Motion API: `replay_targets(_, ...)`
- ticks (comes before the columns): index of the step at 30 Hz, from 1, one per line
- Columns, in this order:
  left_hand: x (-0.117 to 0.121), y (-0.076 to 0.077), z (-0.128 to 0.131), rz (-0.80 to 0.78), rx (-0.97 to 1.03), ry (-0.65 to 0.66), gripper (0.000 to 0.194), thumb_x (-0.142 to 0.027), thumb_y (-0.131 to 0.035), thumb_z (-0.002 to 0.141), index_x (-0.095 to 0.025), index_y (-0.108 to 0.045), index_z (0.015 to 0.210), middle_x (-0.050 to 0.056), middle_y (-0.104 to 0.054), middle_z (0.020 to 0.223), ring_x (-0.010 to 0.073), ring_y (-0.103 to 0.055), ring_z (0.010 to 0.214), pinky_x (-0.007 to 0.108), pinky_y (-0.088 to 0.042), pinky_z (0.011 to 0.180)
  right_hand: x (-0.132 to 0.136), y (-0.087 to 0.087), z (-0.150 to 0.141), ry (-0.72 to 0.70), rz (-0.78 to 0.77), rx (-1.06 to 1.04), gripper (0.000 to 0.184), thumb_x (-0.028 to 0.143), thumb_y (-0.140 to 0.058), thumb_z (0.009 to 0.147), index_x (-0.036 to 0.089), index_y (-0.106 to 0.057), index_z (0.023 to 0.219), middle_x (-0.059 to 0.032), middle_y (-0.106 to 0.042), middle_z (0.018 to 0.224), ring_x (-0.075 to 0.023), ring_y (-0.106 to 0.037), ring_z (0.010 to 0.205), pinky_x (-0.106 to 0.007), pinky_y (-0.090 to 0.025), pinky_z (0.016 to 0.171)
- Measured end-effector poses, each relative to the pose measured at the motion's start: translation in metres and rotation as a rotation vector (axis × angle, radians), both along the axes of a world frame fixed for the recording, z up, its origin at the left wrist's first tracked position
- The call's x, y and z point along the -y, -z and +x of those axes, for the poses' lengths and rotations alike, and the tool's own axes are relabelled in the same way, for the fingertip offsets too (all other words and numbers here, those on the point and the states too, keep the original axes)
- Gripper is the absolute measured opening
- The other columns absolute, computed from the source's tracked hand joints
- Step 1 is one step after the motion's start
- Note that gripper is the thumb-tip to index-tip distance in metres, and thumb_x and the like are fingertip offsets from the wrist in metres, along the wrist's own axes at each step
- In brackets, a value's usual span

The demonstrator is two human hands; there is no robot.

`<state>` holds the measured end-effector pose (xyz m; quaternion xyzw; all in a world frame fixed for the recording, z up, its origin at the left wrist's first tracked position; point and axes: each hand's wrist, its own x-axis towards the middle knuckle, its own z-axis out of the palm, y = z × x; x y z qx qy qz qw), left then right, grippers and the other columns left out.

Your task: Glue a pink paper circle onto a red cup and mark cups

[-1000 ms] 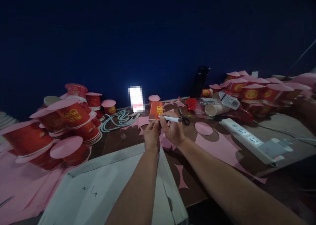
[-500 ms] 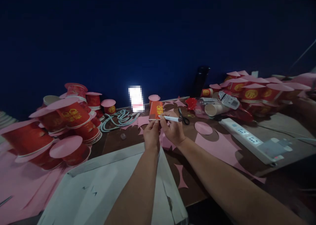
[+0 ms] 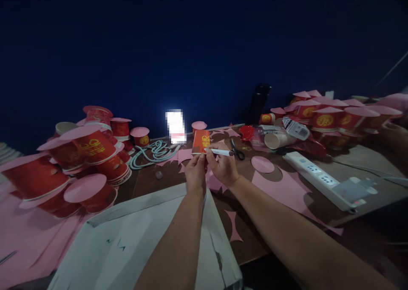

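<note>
My left hand (image 3: 195,173) has its fingers closed on the lower edge of a red paper cup (image 3: 198,142) with gold characters and a white rim at the bottom. In my right hand (image 3: 225,169) is a white marker-like pen (image 3: 221,152) with a dark end pointing right. The pen's other end is at the cup's lower right, and whether it touches the surface I cannot tell. Behind the held cup stands another small cup topped by a pink paper disc (image 3: 199,125). My forearms reach over a white box or lid (image 3: 134,230).
Red cups with pink discs (image 3: 92,145) crowd the left, and more (image 3: 325,120) the right. Scissors (image 3: 237,150), pink cut paper (image 3: 280,188), a power strip (image 3: 318,177), coiled cable (image 3: 153,154), a bright screen (image 3: 176,124) and a dark bottle (image 3: 259,103) surround the hands.
Almost nothing differs. Both hands stay at the cup, and the pen has shifted only very slightly; the whole view has moved a few pixels.
</note>
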<state>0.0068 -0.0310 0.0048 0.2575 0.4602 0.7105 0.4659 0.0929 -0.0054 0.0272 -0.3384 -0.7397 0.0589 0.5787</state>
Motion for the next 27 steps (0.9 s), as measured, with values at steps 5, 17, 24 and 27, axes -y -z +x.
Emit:
replay_targets(5, -0.0005, 0.0008, -0.0008, 0.019, 0.006, -0.001, 0.029, -0.040, -0.070, 0.066, -0.017, -0.070, 0.083, -0.001, -0.060, 0.066, 0.0101, -0.054, 0.059, 0.023, -0.042, 0.058, 0.0004, -0.0003, -0.0006, 0.004, 0.010, 0.000, 0.012, 0.027, -0.050, 0.089, 0.019, -0.058, 0.088, -0.0068, -0.065, 0.086, -0.0193, -0.061, 0.084, -0.034, -0.050, 0.081)
replay_targets(17, -0.0004, -0.0004, -0.0002, 0.013, 0.027, -0.019, 0.027, -0.037, -0.071, 0.064, -0.017, -0.071, 0.081, -0.001, -0.060, 0.065, 0.0096, -0.053, 0.058, 0.022, -0.041, 0.056, 0.0006, 0.0000, -0.0004, -0.007, 0.002, 0.003, 0.011, 0.027, -0.049, 0.088, 0.019, -0.058, 0.088, -0.0065, -0.064, 0.085, -0.0190, -0.061, 0.083, -0.034, -0.050, 0.078)
replay_targets(24, -0.0004, -0.0015, -0.0001, 0.026, 0.075, -0.024, 0.027, -0.038, -0.072, 0.062, -0.016, -0.070, 0.078, -0.001, -0.059, 0.062, 0.0087, -0.051, 0.054, 0.021, -0.037, 0.052, 0.0010, -0.0001, -0.0010, 0.014, 0.006, 0.008, 0.011, 0.027, -0.050, 0.088, 0.019, -0.058, 0.087, -0.0063, -0.063, 0.084, -0.0190, -0.061, 0.081, -0.033, -0.049, 0.078)
replay_targets(27, 0.0000, -0.0029, 0.0000, 0.036, 0.082, -0.020, 0.027, -0.038, -0.073, 0.062, -0.015, -0.070, 0.075, -0.002, -0.057, 0.059, 0.0075, -0.049, 0.052, 0.020, -0.034, 0.050, 0.0013, -0.0010, -0.0008, 0.022, 0.004, 0.016, 0.011, 0.027, -0.050, 0.088, 0.019, -0.057, 0.085, -0.0059, -0.063, 0.082, -0.0187, -0.060, 0.079, -0.033, -0.049, 0.076)
